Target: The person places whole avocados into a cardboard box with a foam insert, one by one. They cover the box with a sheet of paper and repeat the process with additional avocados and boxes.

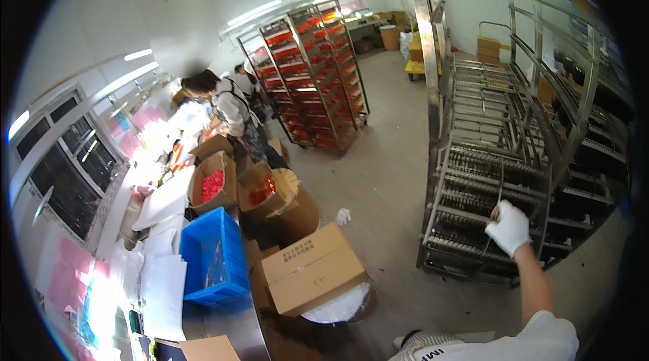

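My right hand (508, 229), in a white glove, reaches out to a stainless-steel rack trolley (428, 57). Its fingers are closed around a thin metal rod (501, 183) at the front of the rack. Behind the rod, stacked wire shelves (476, 160) with closely spaced teeth fill the frame. My left hand is out of view. Ahead of me and to the left, a closed cardboard box (314, 267) bearing printing rests tilted on a round bin (345, 308) with a white plastic liner.
A blue plastic crate (215, 259) stands on the steel workbench (228, 328) at left. Open cartons hold red pieces (212, 186). One person (230, 107) works at the bench, another farther back. A tall rack (314, 82) of red trays stands beyond. A white glove (343, 216) lies on the floor.
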The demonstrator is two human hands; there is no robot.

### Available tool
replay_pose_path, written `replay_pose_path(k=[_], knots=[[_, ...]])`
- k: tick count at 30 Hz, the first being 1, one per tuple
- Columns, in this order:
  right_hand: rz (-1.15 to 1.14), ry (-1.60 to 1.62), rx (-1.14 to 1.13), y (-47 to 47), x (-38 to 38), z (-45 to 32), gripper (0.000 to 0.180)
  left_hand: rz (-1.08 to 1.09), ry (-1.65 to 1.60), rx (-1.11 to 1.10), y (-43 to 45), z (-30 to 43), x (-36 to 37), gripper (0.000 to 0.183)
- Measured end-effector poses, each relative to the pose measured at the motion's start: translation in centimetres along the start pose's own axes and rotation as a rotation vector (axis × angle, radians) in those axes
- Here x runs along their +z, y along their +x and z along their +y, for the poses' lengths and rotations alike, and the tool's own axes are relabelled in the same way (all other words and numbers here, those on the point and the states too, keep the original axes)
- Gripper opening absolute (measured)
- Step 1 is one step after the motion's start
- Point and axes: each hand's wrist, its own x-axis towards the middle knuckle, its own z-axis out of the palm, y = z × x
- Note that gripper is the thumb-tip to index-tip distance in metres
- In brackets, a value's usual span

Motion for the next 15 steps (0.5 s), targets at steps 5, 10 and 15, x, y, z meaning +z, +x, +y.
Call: replay_pose_path(k=[5, 10, 15], knots=[[-0.204, 0.300, -0.087, -7.9, 5.3, 0.2, 0.025, -0.024, 0.010, -0.012, -0.1, 0.6, 0.1, 0.062], [-0.575, 0.775, -0.083, -9.5, 10.4, -4.1, 0.016, -0.077, 0.011, -0.046, -0.2, 0.3, 0.1, 0.063], [-0.769, 0.843, -0.279, -9.3, 13.2, -11.5, 0.017, -0.153, -0.095, -0.110, 0.1, -0.5, 0.2, 0.067]])
